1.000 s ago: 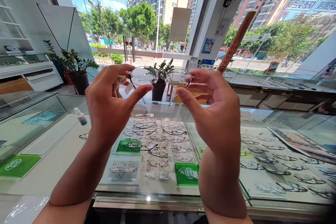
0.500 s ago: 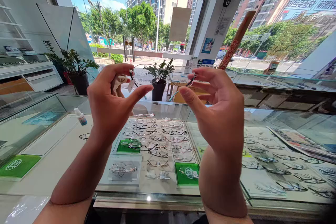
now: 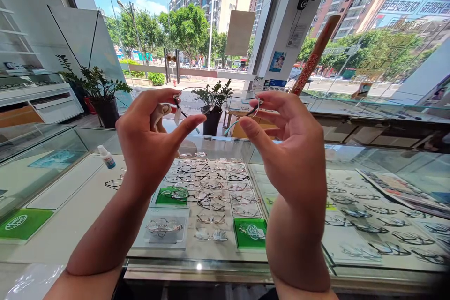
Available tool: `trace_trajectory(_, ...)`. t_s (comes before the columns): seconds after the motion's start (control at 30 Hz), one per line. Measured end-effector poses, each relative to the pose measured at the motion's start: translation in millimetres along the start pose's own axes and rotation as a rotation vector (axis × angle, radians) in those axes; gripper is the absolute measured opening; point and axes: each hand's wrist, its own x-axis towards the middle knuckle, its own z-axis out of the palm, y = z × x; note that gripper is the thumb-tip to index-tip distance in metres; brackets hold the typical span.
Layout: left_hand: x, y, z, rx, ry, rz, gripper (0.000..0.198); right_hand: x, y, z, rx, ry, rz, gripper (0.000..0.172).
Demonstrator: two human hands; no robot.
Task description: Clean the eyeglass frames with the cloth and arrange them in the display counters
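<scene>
I hold a pair of thin-rimmed glasses [image 3: 218, 102] up at chest height, lenses facing me. My left hand [image 3: 149, 143] pinches the left lens edge between thumb and forefinger, with a small cloth tucked behind its fingers. My right hand [image 3: 291, 150] pinches the right lens edge the same way. A white tag hangs from the frame near my left thumb. The folded temples show through the lenses.
Below my hands a glass display counter [image 3: 197, 262] holds several rows of glasses and green placards [image 3: 250, 233]. A small dropper bottle [image 3: 106, 156] stands on the counter at left. Potted plants [image 3: 100, 91] and large windows lie beyond.
The glasses have tilted slightly and dropped a little between my hands; both pinches have held and my arms have stayed almost still.
</scene>
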Motion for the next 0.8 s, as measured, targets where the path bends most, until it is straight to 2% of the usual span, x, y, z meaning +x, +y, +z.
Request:
trace_trajectory(0.4, -0.7, 5.7, -2.6, 0.074, 0.019, 0.004, 0.045, 0.2, -4.8, 0.4, 0.03, 0.025, 0.034, 0.037)
trace_trajectory(0.8, 1.1, 5.9, -4.5, 0.063, 0.017, 0.011, 0.045, 0.7, 1.0, 0.5, -0.016, -0.035, 0.01, 0.042)
